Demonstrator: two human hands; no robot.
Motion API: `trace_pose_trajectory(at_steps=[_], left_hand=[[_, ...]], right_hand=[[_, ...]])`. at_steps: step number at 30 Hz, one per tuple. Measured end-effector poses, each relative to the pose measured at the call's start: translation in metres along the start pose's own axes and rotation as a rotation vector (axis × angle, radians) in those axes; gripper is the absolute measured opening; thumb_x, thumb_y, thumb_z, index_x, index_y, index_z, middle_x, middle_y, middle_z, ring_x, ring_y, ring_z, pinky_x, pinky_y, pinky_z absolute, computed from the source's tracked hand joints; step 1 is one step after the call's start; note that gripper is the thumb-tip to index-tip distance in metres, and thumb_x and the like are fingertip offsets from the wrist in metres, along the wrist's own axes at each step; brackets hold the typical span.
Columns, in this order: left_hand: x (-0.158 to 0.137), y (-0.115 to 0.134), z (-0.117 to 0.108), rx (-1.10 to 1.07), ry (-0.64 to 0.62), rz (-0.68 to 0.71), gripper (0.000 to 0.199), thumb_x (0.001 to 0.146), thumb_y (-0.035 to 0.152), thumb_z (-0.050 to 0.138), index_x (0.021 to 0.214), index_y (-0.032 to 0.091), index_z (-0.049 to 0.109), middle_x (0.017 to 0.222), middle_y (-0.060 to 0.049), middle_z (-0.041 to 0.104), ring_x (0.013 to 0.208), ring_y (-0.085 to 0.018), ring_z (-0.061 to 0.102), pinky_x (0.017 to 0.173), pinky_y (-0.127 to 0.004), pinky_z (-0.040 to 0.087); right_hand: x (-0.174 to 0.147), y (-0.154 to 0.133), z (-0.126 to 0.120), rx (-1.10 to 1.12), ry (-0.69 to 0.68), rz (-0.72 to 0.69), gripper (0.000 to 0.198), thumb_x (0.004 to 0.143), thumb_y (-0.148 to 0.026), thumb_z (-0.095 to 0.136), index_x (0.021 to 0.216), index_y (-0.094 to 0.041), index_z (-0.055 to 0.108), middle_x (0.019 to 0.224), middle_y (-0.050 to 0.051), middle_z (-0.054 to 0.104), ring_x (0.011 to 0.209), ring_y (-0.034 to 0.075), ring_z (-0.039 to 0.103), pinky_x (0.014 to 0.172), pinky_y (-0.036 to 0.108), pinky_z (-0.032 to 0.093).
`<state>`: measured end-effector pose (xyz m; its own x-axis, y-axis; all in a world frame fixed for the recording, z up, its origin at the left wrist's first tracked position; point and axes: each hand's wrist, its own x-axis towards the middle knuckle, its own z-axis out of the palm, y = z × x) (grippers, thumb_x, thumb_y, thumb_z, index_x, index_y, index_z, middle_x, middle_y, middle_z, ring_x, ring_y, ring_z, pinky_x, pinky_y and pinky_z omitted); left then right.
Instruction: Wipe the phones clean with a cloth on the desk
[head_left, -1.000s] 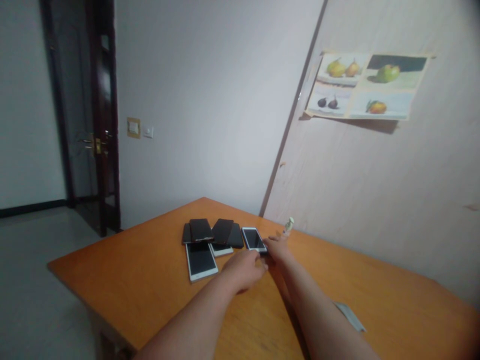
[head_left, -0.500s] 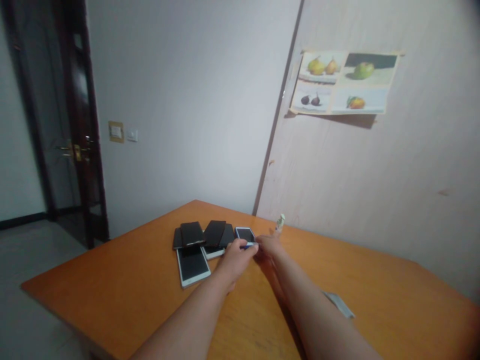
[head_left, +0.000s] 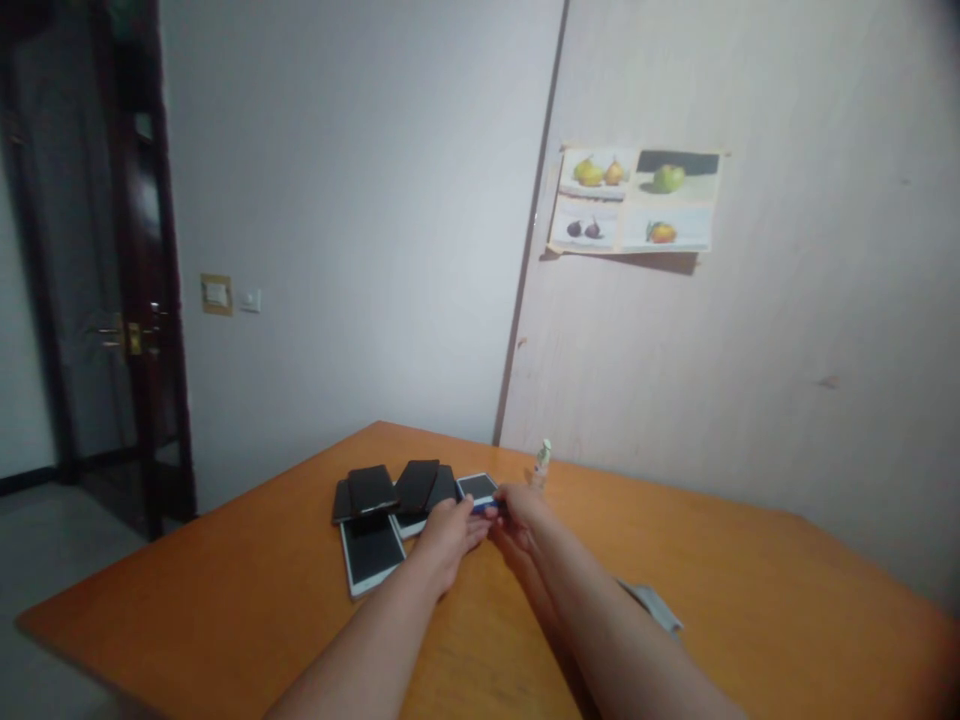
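Through left hand (head_left: 450,532) and right hand (head_left: 523,512), I hold the flat white-framed phone (head_left: 477,486), fingers pinching its near end; black rectangular slabs (head_left: 373,489) lie left of it.

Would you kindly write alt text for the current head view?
A person's left hand and right hand are at the near end of a white phone over a brown table. Left of the hands lie dark flat items and another white phone; fruit pictures hang on the wall.
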<state>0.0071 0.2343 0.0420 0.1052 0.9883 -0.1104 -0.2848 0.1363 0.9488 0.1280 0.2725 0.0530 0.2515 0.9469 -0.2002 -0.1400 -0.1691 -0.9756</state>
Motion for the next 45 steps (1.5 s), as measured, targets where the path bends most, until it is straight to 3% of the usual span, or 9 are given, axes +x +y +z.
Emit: trace_pose_trajectory(at_steps=[7,12,20,27,33,36,39,42,45], left_hand=[[-0.003,0.005,0.001,-0.131,-0.024,-0.076,0.007,0.097,0.015,0.052,0.091,0.013,0.057,0.076,-0.007,0.068,0.060,-0.010,0.066,0.062,-0.021,0.056],[-0.010,0.007,0.003,-0.110,-0.095,-0.087,0.005,0.090,0.012,0.060,0.085,0.013,0.061,0.075,-0.005,0.068,0.059,-0.011,0.064,0.052,-0.018,0.051],[-0.015,0.004,0.002,0.128,-0.274,-0.004,0.015,0.080,0.024,0.067,0.090,0.013,0.066,0.069,-0.002,0.064,0.057,-0.012,0.058,0.048,-0.018,0.043],[-0.021,-0.008,0.002,0.410,-0.408,0.115,0.028,0.079,0.042,0.066,0.089,0.016,0.065,0.068,0.002,0.058,0.056,-0.012,0.051,0.050,-0.021,0.038],[-0.020,-0.009,0.002,0.446,-0.419,0.082,0.037,0.078,0.049,0.070,0.098,0.018,0.066,0.077,0.000,0.063,0.064,-0.014,0.054,0.055,-0.022,0.038],[-0.024,-0.010,0.015,0.410,-0.423,0.043,0.037,0.075,0.048,0.073,0.094,0.017,0.067,0.077,-0.001,0.064,0.065,-0.014,0.055,0.055,-0.022,0.038],[-0.037,-0.010,0.040,0.341,-0.431,-0.014,0.036,0.072,0.045,0.076,0.091,0.016,0.066,0.072,0.000,0.062,0.060,-0.013,0.053,0.052,-0.021,0.035],[-0.054,-0.010,0.074,0.252,-0.489,-0.049,0.035,0.072,0.043,0.077,0.091,0.016,0.065,0.069,0.001,0.061,0.055,-0.011,0.051,0.050,-0.021,0.033],[-0.069,-0.012,0.110,0.229,-0.517,-0.040,0.036,0.071,0.040,0.076,0.095,0.016,0.064,0.074,-0.001,0.065,0.058,-0.013,0.055,0.051,-0.021,0.035]], right_hand=[[-0.034,-0.007,-0.022,0.078,-0.121,0.026,0.015,0.079,-0.004,0.046,0.085,-0.014,0.055,0.050,-0.002,0.054,0.039,0.008,0.050,0.035,0.013,0.033],[-0.071,-0.006,-0.073,-0.017,-0.221,-0.049,0.011,0.083,-0.018,0.058,0.089,-0.014,0.065,0.072,0.004,0.068,0.049,0.011,0.060,0.042,0.018,0.039],[-0.089,0.001,-0.202,-0.658,0.242,-0.434,0.020,0.084,-0.032,0.058,0.077,-0.017,0.069,0.068,0.002,0.064,0.060,0.014,0.055,0.056,0.025,0.038],[-0.086,0.031,-0.212,-1.108,0.203,-0.385,0.012,0.080,-0.029,0.064,0.082,-0.021,0.073,0.086,0.007,0.073,0.080,0.019,0.063,0.069,0.028,0.040],[-0.080,0.006,-0.269,-1.014,0.559,-0.214,0.012,0.075,-0.014,0.063,0.083,-0.016,0.072,0.096,0.020,0.070,0.099,0.033,0.064,0.084,0.042,0.042],[-0.082,-0.012,-0.301,-0.862,0.726,-0.238,0.025,0.083,-0.018,0.055,0.103,-0.015,0.070,0.115,0.023,0.064,0.117,0.035,0.056,0.092,0.044,0.040],[-0.081,-0.017,-0.297,-0.685,0.695,-0.338,0.023,0.089,-0.028,0.051,0.101,-0.019,0.068,0.111,0.017,0.066,0.112,0.028,0.058,0.089,0.037,0.042],[-0.073,-0.006,-0.261,-0.497,0.529,-0.377,0.026,0.091,-0.036,0.051,0.074,-0.019,0.062,0.081,0.008,0.067,0.081,0.020,0.063,0.071,0.029,0.046],[-0.067,0.012,-0.224,-0.293,0.384,-0.319,0.042,0.097,-0.047,0.034,0.074,-0.020,0.057,0.060,0.002,0.059,0.052,0.015,0.055,0.051,0.025,0.042]])
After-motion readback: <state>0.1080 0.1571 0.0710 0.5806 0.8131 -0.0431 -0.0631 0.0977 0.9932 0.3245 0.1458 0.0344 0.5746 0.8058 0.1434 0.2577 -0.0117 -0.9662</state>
